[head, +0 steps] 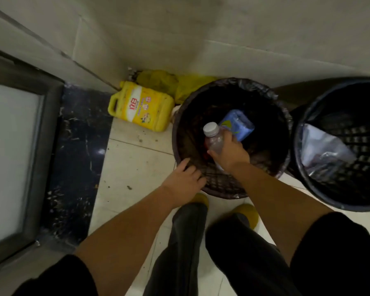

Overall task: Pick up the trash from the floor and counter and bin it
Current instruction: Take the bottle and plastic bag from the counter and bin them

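A dark mesh bin (201, 103) with a black liner stands on the tiled floor in front of me. My right hand (231, 151) is over its opening, shut on a clear plastic bottle (215, 141) with a white cap, and also on a blue packet (239, 122) that pokes out beyond my fingers. My left hand (185, 178) rests with fingers spread on the bin's near rim and holds nothing.
A second black mesh bin (350, 189) with clear plastic inside stands at the right. A yellow jug (141, 105) lies on the floor by the wall corner, with a yellow bag (179, 84) behind it. A dark floor strip and a framed panel (13, 157) are at the left.
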The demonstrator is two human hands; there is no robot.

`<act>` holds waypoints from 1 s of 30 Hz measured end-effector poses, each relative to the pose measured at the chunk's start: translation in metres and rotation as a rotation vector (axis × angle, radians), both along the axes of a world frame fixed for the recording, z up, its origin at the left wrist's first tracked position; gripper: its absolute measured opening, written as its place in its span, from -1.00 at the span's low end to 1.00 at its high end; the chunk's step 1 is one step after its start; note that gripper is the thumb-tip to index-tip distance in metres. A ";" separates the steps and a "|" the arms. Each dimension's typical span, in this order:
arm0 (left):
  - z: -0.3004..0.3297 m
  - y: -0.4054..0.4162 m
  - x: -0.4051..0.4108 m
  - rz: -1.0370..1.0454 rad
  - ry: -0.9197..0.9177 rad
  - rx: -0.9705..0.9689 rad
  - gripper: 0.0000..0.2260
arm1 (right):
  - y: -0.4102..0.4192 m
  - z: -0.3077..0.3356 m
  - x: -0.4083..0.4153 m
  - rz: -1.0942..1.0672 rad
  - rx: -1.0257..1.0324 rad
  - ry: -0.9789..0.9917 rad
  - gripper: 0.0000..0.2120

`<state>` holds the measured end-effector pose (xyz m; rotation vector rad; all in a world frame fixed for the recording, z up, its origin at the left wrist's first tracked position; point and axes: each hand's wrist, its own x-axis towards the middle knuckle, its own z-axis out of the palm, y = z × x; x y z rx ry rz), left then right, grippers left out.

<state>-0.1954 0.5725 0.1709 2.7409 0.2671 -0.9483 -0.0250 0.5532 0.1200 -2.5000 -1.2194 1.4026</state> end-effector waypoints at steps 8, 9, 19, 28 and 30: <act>0.032 0.002 0.022 0.084 0.248 -0.067 -0.59 | 0.007 0.034 0.024 0.072 -0.174 0.003 -0.15; 0.045 0.003 0.027 0.102 0.268 -0.073 -0.58 | 0.002 0.052 0.031 0.087 -0.169 -0.023 -0.17; 0.295 0.013 0.089 0.103 0.167 0.032 -0.54 | -0.062 0.336 0.078 -0.090 -0.085 -0.084 -0.28; 0.486 -0.027 0.158 0.050 -0.158 0.090 -0.60 | -0.139 0.536 0.080 -0.291 0.084 -0.228 -0.40; 0.507 -0.048 0.175 -0.034 -0.192 0.094 -0.60 | -0.164 0.558 0.079 -0.374 0.109 -0.257 -0.44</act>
